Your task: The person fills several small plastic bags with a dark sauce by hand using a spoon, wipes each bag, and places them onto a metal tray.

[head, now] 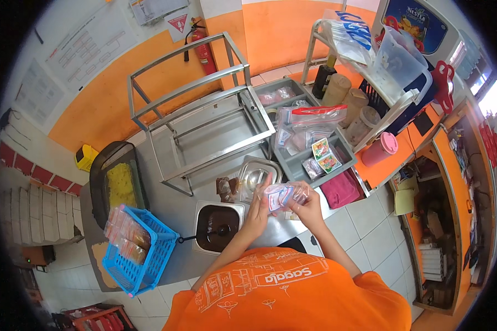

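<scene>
Both my hands meet around a clear plastic bag (282,194) that bears blue and red print. My left hand (256,213) holds its left side with fingers stretched upward. My right hand (308,207) grips the bag's right side. Just beyond the bag lies a stainless steel lid (258,176). Dark brown pieces in wrapping (227,188) rest left of the lid. A square steel pan (218,226) with dark liquid and a black-handled utensil stands beside my left forearm. A grey divided tray (287,165) holds plastic bags and printed sachets (326,156).
A blue plastic basket (159,265) with filled bags stands at the left, near a black container of yellow food (124,184). A steel frame rack (190,167) rises at the back. Right of the tray are a pink cloth (340,189), a pink tumbler (379,149) and a white shelf (366,138).
</scene>
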Available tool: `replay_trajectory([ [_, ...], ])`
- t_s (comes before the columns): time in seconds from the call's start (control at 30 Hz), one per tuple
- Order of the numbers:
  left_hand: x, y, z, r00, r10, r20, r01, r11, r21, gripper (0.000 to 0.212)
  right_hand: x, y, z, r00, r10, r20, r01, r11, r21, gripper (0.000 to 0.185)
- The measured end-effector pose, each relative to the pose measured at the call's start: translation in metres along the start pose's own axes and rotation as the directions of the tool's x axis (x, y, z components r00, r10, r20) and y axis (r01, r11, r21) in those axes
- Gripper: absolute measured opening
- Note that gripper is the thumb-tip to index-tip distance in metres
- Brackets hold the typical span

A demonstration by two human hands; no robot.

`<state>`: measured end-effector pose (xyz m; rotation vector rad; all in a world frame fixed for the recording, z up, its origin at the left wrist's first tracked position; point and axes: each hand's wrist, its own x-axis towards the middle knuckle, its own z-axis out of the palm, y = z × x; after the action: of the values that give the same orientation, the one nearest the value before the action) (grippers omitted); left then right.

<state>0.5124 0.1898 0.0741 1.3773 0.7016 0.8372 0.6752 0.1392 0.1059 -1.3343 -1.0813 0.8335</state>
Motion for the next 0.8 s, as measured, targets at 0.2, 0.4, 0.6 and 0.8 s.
replay_trajectory([
  [0.2,0.024,0.016,0.023,0.986,0.117,0.115,-0.13,0.986,0.109,0.068,0.012,0.009,-0.013,1.0,0.016,-0.012,-0.014,0.988,0.151,0.022],
  [0.4,0.056,0.019,0.036,0.978,0.149,0.147,-0.151,0.989,-0.002,0.066,0.024,0.018,-0.044,0.995,0.098,-0.002,-0.096,0.978,0.184,0.025],
  [0.6,0.083,0.013,0.044,0.993,0.078,0.084,-0.066,0.989,-0.134,0.063,0.028,0.013,-0.076,0.988,0.024,-0.151,-0.004,0.991,0.13,0.019],
  [0.8,0.114,-0.008,0.038,0.988,0.052,-0.143,-0.035,0.993,0.116,0.051,0.022,0.021,-0.128,0.843,0.378,-0.382,-0.197,0.879,0.434,0.022],
])
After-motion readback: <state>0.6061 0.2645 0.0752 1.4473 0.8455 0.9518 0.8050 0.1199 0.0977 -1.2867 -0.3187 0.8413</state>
